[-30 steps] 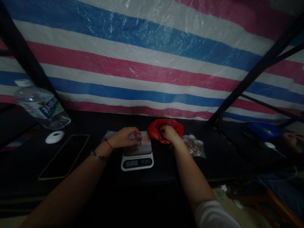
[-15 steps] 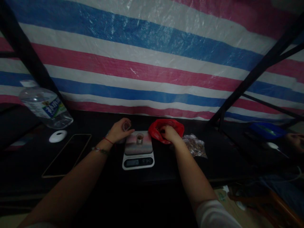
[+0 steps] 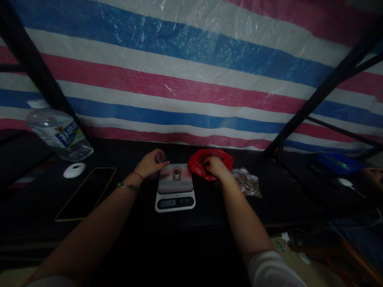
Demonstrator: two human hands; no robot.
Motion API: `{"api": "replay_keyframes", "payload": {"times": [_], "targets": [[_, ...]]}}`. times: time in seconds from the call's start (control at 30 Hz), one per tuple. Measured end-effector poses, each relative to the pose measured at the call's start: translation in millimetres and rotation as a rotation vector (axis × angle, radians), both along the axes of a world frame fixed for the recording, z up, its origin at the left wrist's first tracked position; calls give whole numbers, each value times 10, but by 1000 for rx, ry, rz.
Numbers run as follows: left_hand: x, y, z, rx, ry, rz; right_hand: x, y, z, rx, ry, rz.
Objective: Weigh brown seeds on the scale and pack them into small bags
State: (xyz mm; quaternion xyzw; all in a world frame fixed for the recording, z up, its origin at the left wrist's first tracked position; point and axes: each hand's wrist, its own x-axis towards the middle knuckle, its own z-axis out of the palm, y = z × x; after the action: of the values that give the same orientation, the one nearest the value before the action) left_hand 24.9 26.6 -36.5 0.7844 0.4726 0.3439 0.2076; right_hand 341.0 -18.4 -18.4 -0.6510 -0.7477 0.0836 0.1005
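A white digital kitchen scale (image 3: 175, 187) lies in front of me, its display lit. On its platform stands a small clear cup (image 3: 177, 172) with something brown inside. My left hand (image 3: 150, 163), beside the scale's far left corner, is closed around a small clear plastic cup (image 3: 160, 156). To the right of the scale sits an open red plastic bag (image 3: 197, 166). My right hand (image 3: 214, 166) reaches into it with the fingers bent together; what the fingertips hold is hidden. Several small clear bags of brown bits (image 3: 247, 183) lie right of the red bag.
A large clear bottle (image 3: 60, 133), a white oval case (image 3: 74, 170) and a phone (image 3: 86, 194) are on the left of the black table. Striped plastic sheeting (image 3: 179, 91) hangs behind, between dark metal posts. At far right, another person's hand (image 3: 374, 175) is near a blue object (image 3: 339, 164).
The scale's display reading has changed. The small cup in my left hand has tilted a little. My right hand stays in the red bag, and the view has shifted slightly.
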Motion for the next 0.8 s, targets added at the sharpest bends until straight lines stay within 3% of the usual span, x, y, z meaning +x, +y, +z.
{"api": "replay_keyframes", "payload": {"times": [0.4,0.8], "targets": [[1,14,-14,-7,-5,26,36,0,30,47,86,19],[-4,41,-57,-39,2,23,61,-25,29,-21,-42,48]]}}
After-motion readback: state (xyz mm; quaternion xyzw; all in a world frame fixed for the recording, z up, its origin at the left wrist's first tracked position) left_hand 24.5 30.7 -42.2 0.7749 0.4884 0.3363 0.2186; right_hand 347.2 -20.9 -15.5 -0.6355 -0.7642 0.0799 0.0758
